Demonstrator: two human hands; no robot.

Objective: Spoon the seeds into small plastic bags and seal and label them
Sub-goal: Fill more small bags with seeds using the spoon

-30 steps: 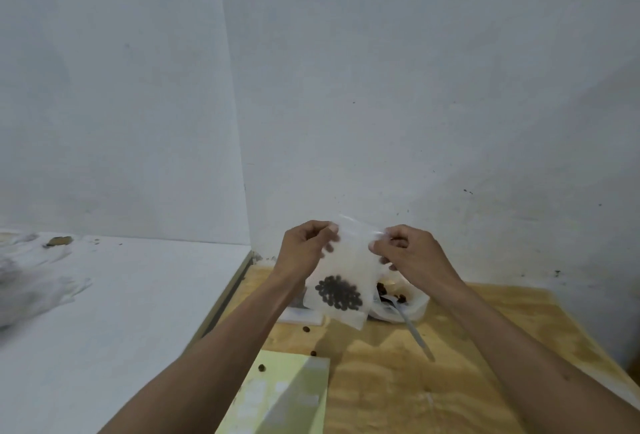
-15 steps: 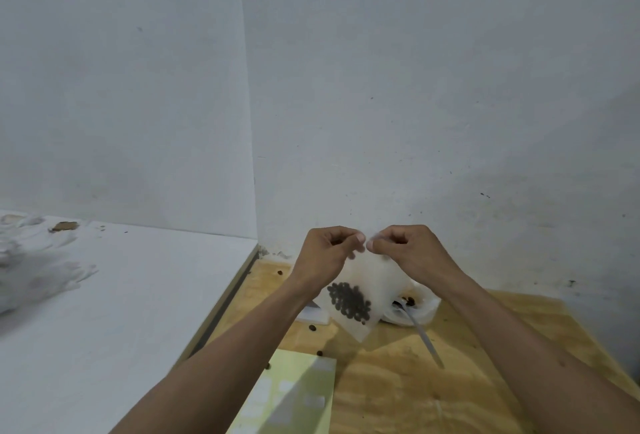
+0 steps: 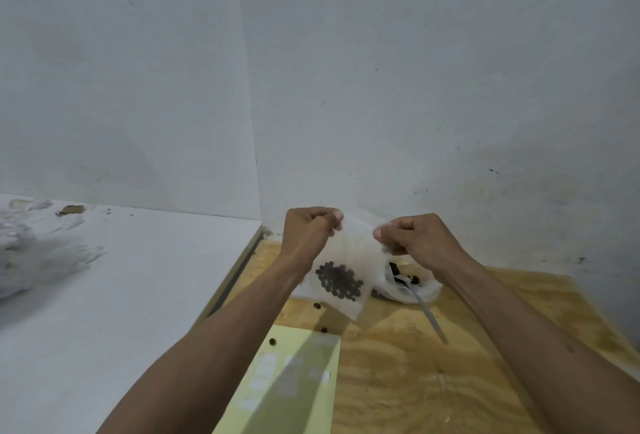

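A small clear plastic bag [image 3: 349, 260] hangs in the air above the plywood table [image 3: 415, 364], with a dark clump of seeds [image 3: 337, 281] in its lower part. My left hand [image 3: 308, 233] pinches the bag's top left corner. My right hand [image 3: 412, 236] pinches the top right corner, and the top edge is stretched between them. Behind the bag lies a larger white bag [image 3: 419, 290] holding loose seeds, with a metal spoon [image 3: 427, 314] resting in it, handle pointing toward me.
A pale yellow label sheet [image 3: 291, 381] lies on the table near me. A few stray seeds [image 3: 323, 329] are scattered by its far edge. A white counter [image 3: 121, 295] adjoins on the left with crumpled white plastic [image 3: 31, 253]. Walls close the corner behind.
My hands have moved apart along the bag's top edge, from nearly touching to its two corners. The view has shifted slightly.
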